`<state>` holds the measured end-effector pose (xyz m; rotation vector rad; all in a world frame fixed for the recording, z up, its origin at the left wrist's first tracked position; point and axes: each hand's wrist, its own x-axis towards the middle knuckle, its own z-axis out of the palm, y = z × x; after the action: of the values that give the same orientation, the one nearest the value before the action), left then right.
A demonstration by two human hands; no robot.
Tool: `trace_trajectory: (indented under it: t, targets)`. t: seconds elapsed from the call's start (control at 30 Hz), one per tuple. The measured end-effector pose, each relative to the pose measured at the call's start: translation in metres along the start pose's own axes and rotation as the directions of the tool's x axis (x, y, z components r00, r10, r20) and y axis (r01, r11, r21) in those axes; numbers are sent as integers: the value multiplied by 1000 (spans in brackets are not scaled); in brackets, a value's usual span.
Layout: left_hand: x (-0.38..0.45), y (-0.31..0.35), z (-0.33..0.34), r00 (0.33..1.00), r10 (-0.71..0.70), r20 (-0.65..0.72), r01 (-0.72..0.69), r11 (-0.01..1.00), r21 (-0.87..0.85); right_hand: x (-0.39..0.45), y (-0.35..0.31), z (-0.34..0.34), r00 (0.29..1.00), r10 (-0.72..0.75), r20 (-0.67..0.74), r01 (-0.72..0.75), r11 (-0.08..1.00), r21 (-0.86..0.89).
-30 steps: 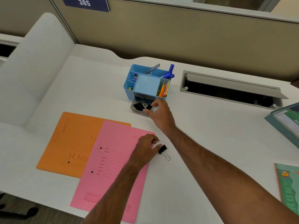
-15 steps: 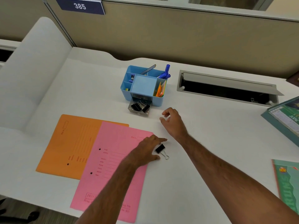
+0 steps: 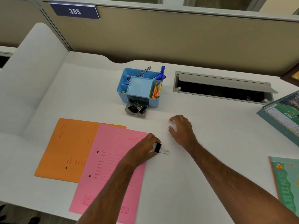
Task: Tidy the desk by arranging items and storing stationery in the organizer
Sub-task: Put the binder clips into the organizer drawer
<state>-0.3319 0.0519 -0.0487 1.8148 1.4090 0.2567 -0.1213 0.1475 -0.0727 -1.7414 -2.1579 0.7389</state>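
A blue desk organizer (image 3: 139, 87) stands at the middle back of the white desk, with pens, a pencil and orange notes in its compartments. Its small clear drawer (image 3: 136, 109) is pulled out and holds several black binder clips. One more black binder clip (image 3: 159, 148) lies just off the pink folder's right edge, and my left hand (image 3: 144, 149) pinches it with curled fingers. My right hand (image 3: 182, 129) hovers over the bare desk between the clip and the drawer, fingers loosely curved and holding nothing.
A pink folder (image 3: 110, 168) overlaps an orange folder (image 3: 71, 149) at the front left. A cable tray (image 3: 221, 89) with its lid open is sunk into the desk at the back right. A calendar (image 3: 284, 113) and a green booklet (image 3: 288, 185) lie at the right edge.
My right hand has drawn back from the organizer's drawer towards me. My left hand's fingers have curled and closed on the loose binder clip it was only touching.
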Motion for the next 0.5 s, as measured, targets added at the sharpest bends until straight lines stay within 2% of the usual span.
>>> trace_trajectory:
  t: [0.1, 0.2, 0.33, 0.5]
  targets:
    - [0, -4, -14, 989, -80, -124, 65, 990, -125, -5, 6, -1, 1000, -11, 16, 12, 998, -60]
    - [3, -11, -36, 939, -184, -292, 132, 973, -187, -8, 10, -1, 999, -2, 41, 6, 997, -81]
    - [14, -16, -68, 833, -268, -483, 217, 963, -160, -7, 10, 1, 998, -2, 58, 7, 996, -84]
    - [37, -27, -101, 747, -281, -603, 314, 948, -52, -7, 7, 0, 998, -4, 58, 9, 996, -88]
